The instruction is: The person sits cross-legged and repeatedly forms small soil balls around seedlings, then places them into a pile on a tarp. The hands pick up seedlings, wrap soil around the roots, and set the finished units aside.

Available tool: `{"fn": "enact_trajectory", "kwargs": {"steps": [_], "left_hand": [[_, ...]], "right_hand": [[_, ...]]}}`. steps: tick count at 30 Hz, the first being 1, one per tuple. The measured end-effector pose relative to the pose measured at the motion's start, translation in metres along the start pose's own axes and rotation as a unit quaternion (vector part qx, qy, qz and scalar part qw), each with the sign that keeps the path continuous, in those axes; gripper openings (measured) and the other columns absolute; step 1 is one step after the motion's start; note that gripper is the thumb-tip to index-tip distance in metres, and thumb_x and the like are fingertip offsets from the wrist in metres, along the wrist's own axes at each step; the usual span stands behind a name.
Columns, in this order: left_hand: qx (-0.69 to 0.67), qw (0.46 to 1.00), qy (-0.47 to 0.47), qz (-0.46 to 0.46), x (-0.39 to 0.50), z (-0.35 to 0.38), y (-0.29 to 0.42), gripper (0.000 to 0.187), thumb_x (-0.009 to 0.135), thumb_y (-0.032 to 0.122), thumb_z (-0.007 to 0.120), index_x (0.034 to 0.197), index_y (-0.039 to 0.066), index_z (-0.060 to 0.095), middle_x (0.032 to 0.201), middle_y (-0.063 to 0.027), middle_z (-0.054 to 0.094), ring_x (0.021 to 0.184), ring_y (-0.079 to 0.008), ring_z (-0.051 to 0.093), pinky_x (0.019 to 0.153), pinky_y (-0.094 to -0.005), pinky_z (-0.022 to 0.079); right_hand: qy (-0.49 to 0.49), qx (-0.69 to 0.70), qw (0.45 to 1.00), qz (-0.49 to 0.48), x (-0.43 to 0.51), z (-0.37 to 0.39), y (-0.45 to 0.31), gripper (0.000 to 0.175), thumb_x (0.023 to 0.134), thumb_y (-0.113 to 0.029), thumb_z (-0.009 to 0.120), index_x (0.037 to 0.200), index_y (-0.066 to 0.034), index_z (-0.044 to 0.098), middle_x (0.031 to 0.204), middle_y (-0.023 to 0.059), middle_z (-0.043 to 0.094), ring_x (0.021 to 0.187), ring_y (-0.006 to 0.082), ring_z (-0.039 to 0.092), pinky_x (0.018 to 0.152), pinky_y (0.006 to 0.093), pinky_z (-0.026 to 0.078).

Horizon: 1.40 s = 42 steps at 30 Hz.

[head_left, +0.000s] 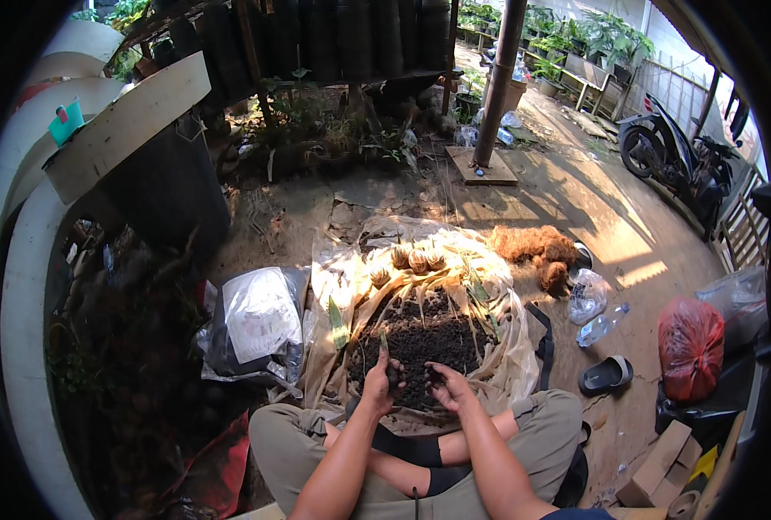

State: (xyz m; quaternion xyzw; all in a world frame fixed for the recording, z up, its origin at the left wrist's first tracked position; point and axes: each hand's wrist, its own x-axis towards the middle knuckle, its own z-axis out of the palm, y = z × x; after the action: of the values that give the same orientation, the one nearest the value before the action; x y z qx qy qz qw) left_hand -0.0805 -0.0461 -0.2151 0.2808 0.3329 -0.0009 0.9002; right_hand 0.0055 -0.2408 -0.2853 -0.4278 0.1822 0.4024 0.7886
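Note:
My left hand is over the near part of a heap of dark soil, fingers curled. A small green leaf piece rises from its thumb and appears gripped there. My right hand hovers beside it with bent fingers apart and nothing in them. Soil darkens the fingertips. The heap lies on a crumpled translucent plastic sheet. Several round, striped, fibre-like balls sit on the sheet's far side. Longer green leaves lie on it, one at the left and others at the right.
Brown coconut-like fibre lies beyond the sheet's right edge, near a plastic bottle and a sandal. A grey plastic bag bearing writing is left. Farther right are a red bag and a motorbike. A post stands ahead.

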Motion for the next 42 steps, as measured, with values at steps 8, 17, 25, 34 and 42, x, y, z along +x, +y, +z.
{"fn": "enact_trajectory", "kwargs": {"steps": [8, 17, 25, 34, 42], "left_hand": [[0.072, 0.997, 0.007, 0.032, 0.001, -0.005, 0.001, 0.074, 0.1, 0.075, 0.039, 0.102, 0.005, 0.066, 0.079, -0.0022, 0.063, 0.064, -0.0152, 0.059, 0.053, -0.0284, 0.044], [-0.049, 0.996, -0.053, 0.046, 0.008, 0.0, -0.003, 0.047, 0.111, 0.047, 0.043, 0.12, 0.005, 0.062, 0.101, -0.0089, 0.069, 0.091, -0.0186, 0.067, 0.072, -0.0316, 0.056], [-0.017, 0.996, -0.09, 0.016, 0.003, -0.007, 0.004, 0.051, 0.11, 0.052, 0.041, 0.119, 0.006, 0.062, 0.092, -0.0037, 0.063, 0.075, -0.0113, 0.06, 0.056, -0.0243, 0.042], [-0.026, 0.997, -0.068, 0.034, 0.014, -0.001, -0.011, 0.052, 0.112, 0.049, 0.036, 0.126, 0.005, 0.06, 0.104, -0.0076, 0.069, 0.09, -0.0178, 0.065, 0.074, -0.0303, 0.054], [0.072, 0.996, -0.054, 0.026, 0.018, -0.005, -0.017, 0.058, 0.112, 0.052, 0.032, 0.127, 0.003, 0.059, 0.101, -0.008, 0.069, 0.09, -0.0171, 0.065, 0.076, -0.0319, 0.054]], "right_hand": [[-0.013, -0.005, 1.0, -0.017, 0.004, 0.011, -0.004, 0.024, 0.105, -0.028, 0.06, 0.109, -0.0058, 0.067, 0.096, 0.0111, 0.072, 0.082, 0.0223, 0.069, 0.071, 0.0357, 0.057], [-0.027, -0.1, 0.994, -0.043, -0.021, 0.044, -0.015, 0.019, 0.105, -0.021, 0.061, 0.113, -0.0043, 0.068, 0.098, 0.0063, 0.07, 0.082, 0.0144, 0.065, 0.072, 0.0316, 0.055], [0.044, -0.114, 0.988, -0.094, -0.024, 0.057, -0.016, 0.019, 0.108, -0.021, 0.058, 0.109, -0.006, 0.07, 0.089, -0.001, 0.063, 0.071, 0.0086, 0.057, 0.063, 0.0268, 0.049], [0.055, -0.124, 0.976, -0.173, -0.016, 0.065, -0.003, 0.028, 0.107, -0.015, 0.056, 0.127, 0.0027, 0.067, 0.101, 0.0063, 0.073, 0.087, 0.0121, 0.067, 0.081, 0.024, 0.053], [0.072, -0.238, 0.918, -0.308, -0.038, 0.082, -0.011, 0.033, 0.101, -0.01, 0.066, 0.131, 0.0041, 0.067, 0.111, 0.0118, 0.077, 0.095, 0.0122, 0.07, 0.088, 0.0258, 0.054]]}}
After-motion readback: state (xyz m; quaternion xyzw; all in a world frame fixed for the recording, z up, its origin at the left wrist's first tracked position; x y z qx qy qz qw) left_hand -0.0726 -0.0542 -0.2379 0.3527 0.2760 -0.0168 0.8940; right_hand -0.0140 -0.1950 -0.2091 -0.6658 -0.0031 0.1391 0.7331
